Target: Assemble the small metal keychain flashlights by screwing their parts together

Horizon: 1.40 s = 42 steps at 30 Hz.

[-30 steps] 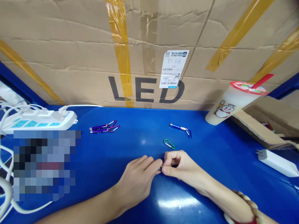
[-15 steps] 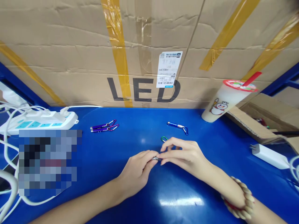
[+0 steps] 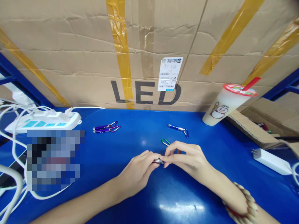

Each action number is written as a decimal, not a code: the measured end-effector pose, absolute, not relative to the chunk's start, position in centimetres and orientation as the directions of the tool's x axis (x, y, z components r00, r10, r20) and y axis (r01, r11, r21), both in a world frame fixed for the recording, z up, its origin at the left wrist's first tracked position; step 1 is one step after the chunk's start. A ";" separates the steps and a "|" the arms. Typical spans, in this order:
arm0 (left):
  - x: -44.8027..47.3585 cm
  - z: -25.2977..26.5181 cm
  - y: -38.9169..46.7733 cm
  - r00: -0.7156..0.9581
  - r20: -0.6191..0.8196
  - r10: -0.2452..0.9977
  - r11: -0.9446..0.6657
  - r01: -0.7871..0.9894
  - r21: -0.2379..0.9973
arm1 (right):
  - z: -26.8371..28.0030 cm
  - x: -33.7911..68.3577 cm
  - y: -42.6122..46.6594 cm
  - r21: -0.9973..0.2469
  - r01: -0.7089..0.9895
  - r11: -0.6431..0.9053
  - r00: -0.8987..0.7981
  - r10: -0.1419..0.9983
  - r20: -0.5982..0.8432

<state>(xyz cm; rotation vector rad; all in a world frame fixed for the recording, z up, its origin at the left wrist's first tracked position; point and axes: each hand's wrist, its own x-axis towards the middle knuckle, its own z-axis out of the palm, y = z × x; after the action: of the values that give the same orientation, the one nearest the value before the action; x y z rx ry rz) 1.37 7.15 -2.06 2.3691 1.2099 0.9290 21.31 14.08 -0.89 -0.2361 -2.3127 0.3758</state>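
Observation:
Between my two hands is a mini flashlight (image 3: 158,161), mostly hidden by fingers; its short silver metal end shows. My left hand (image 3: 142,168) is closed round it, thumb and forefinger pressed together. From the other side, my right hand (image 3: 187,157) pinches its tip with thumb and fingertips. Just behind the right fingers, a green carabiner clip (image 3: 165,142) lies on the table, partly covered by them. Farther back lies a blue mini flashlight (image 3: 176,127) with a blue carabiner. Two purple mini flashlights (image 3: 102,128) with carabiners lie side by side at the left.
A large cardboard box (image 3: 88,62) stands along the back of the blue table (image 3: 130,124). On the left are a white power strip (image 3: 46,123), tangled cables and a blurred-out item. The right side holds a drink cup (image 3: 227,105), an open carton (image 3: 252,127) and a white charger (image 3: 272,161).
The view has shifted slightly. More of the flashlight's silver end shows between my hands, and my right fingers have curled in closer around its tip.

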 end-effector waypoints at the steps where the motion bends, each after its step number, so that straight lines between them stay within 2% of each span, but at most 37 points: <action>1: 1.3 -2.1 7.2 0.440 0.398 0.805 -0.594 0.600 0.536 | -0.9 21.3 14.1 -0.353 0.058 0.934 -0.689 0.293 0.663; 6: 1.4 -2.5 7.1 0.417 0.387 0.822 -0.569 0.597 0.566 | -1.0 21.1 14.3 -0.361 0.111 0.926 -0.660 0.340 0.670; 11: 1.7 -2.7 7.0 0.381 0.395 0.836 -0.549 0.581 0.601 | -1.3 21.1 14.5 -0.333 0.134 0.933 -0.653 0.336 0.679; 20: 2.1 -2.6 6.7 0.356 0.480 0.802 -0.592 0.585 0.555 | -1.1 21.0 13.9 -0.283 0.145 0.948 -0.658 0.306 0.688; 23: 2.0 -2.8 6.8 0.325 0.503 0.801 -0.586 0.597 0.548 | -1.3 20.6 13.5 -0.401 0.165 0.901 -0.614 0.412 0.673; 27: 1.8 -3.3 7.1 0.328 0.570 0.753 -0.624 0.630 0.462 | -1.6 19.9 13.1 -0.691 0.205 0.693 -0.566 0.660 0.493; 30: 1.6 -3.7 7.3 0.345 0.613 0.711 -0.659 0.631 0.409 | -1.7 19.5 13.1 -0.794 0.220 0.567 -0.530 0.753 0.390; 36: 1.7 -3.7 7.4 0.320 0.660 0.680 -0.674 0.626 0.391 | -2.0 19.1 13.2 -0.916 0.181 0.357 -0.510 0.831 0.223; 39: 1.8 -3.6 7.4 0.262 0.661 0.703 -0.646 0.624 0.440 | -1.9 19.3 13.4 -0.933 0.172 0.317 -0.516 0.836 0.189; 42: 1.8 -3.5 7.2 0.274 0.642 0.716 -0.643 0.619 0.452 | -1.7 19.4 13.6 -0.953 0.147 0.265 -0.552 0.821 0.143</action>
<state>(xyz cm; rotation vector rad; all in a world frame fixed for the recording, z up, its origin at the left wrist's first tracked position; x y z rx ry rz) 1.81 7.24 -3.45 2.4155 1.2713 1.3139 19.40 13.57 -1.70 -0.8758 -1.8844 1.3186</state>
